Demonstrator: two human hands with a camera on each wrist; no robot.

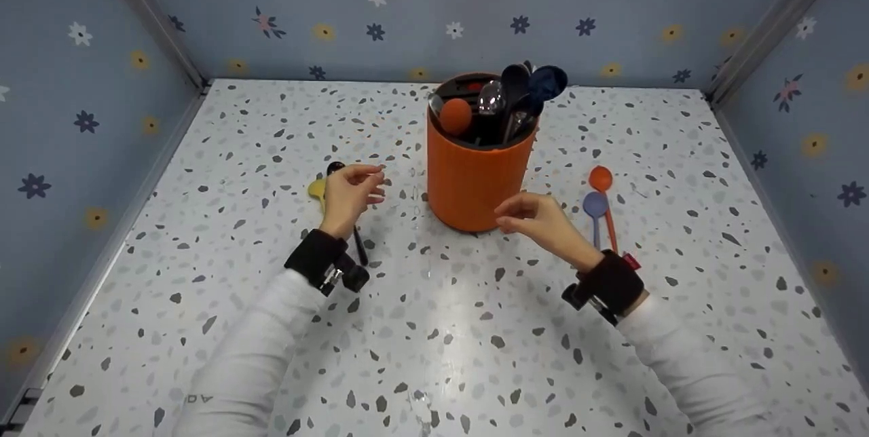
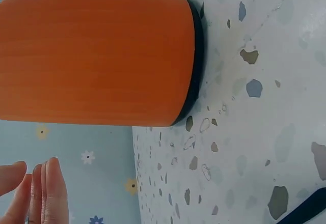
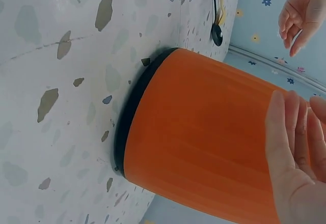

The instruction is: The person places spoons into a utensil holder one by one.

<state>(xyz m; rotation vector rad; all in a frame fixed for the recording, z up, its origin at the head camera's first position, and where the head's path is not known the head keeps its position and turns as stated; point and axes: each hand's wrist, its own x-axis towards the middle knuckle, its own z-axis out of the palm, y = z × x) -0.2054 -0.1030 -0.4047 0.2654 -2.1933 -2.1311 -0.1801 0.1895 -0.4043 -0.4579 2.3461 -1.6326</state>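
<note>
An orange utensil holder stands upright on the speckled table, full of utensils: a navy spoon-like head, a shiny metal head and a round orange head. My left hand hovers left of it, fingers loosely bent, holding nothing. Beneath that hand lie a black spoon and a yellow utensil, partly hidden. Close to the holder's lower right side is my right hand, fingers loosely bent and nothing in them; whether it touches the holder I cannot tell.
Right of the holder lie an orange spoon and a purple spoon, their handles running toward my right wrist. A red tag shows beside the wristband. Flower-patterned panels enclose the table at the back and sides.
</note>
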